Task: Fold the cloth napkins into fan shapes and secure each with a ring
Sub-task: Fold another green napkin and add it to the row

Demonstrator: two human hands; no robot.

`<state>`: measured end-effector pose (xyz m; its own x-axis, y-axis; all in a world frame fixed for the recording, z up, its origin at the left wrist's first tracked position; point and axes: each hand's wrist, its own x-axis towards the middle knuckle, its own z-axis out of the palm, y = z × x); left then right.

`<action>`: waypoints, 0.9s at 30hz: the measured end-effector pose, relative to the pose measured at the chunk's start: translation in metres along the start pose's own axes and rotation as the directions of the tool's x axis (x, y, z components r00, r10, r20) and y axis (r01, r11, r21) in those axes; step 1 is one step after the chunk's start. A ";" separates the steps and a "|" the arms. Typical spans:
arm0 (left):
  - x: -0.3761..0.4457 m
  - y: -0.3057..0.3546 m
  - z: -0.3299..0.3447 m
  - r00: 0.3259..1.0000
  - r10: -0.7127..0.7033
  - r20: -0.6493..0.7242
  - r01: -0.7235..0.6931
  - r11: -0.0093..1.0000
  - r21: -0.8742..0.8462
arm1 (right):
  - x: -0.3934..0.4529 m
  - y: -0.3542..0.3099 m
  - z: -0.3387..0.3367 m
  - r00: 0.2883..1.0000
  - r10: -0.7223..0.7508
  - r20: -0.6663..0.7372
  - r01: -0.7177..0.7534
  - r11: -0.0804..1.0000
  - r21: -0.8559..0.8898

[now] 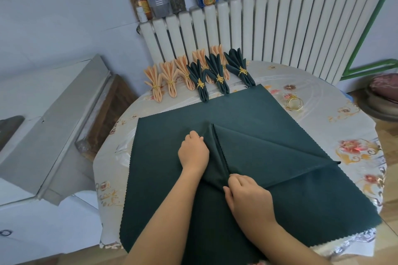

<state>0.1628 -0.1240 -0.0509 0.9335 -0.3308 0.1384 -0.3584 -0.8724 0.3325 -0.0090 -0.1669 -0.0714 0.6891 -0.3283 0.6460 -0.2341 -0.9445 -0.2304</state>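
From the head camera, a dark green napkin [269,118] lies spread over most of a round table [318,84] covered with a flowered cloth. Its right part is folded over toward the middle, and a narrow pleat [219,150] runs along the centre between the two hands. The left hand [193,153] sits at the far end of the pleat with its fingers curled down onto the fabric, pinching the fold there. The right hand [249,198] is nearer the person, its fingers and thumb bent round the near end of the same pleat, gripping it.

Along the far edge of the table stand finished pieces: three green fan napkins [217,73], each cinched by a gold leaf ring [243,71], and behind and to their left a row of peach fan napkins [168,79], also ringed. Loose gold rings [294,102] lie on the tablecloth just beside the spread napkin's far right corner.

Behind the table a white radiator [269,26] runs along the wall, with jars and bottles [159,0] crowded on the ledge above it
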 end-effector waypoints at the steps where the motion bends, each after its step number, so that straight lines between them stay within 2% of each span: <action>1: -0.001 0.000 0.001 1.000 -0.021 0.002 0.021 1.000 0.001 | -0.001 -0.002 -0.001 1.000 0.009 0.019 -0.008 1.000 -0.008; 11: 0.003 0.005 0.003 0.999 -0.031 0.021 0.029 0.994 0.104 | -0.001 -0.001 0.000 0.998 0.029 0.062 -0.028 1.000 -0.012; 15: -0.005 -0.001 0.000 0.974 0.212 -0.082 -0.208 0.977 0.053 | 0.000 0.003 0.001 0.995 0.001 0.098 -0.004 1.000 0.027; 17: -0.017 0.003 -0.002 0.957 0.288 0.028 -0.289 0.955 0.069 | 0.004 0.006 0.000 0.993 -0.030 0.118 0.026 0.999 0.034; 20: -0.027 0.003 0.005 0.940 0.181 0.290 -0.233 0.960 0.154 | 0.009 0.009 -0.002 0.984 -0.075 0.160 0.074 0.997 0.015; 24: -0.027 0.006 0.007 0.946 0.044 0.322 -0.109 0.977 0.186 | 0.010 0.012 -0.003 0.980 -0.095 0.177 0.093 0.996 0.018; 27: -0.027 0.009 0.007 0.950 0.025 0.313 -0.086 0.979 0.182 | 0.010 0.012 -0.004 0.979 -0.109 0.174 0.105 0.994 0.033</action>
<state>0.1346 -0.1258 -0.0579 0.8808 -0.4484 -0.1521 -0.4291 -0.8917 0.1437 -0.0077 -0.1817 -0.0647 0.8191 -0.2169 0.5311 -0.1379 -0.9731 -0.1848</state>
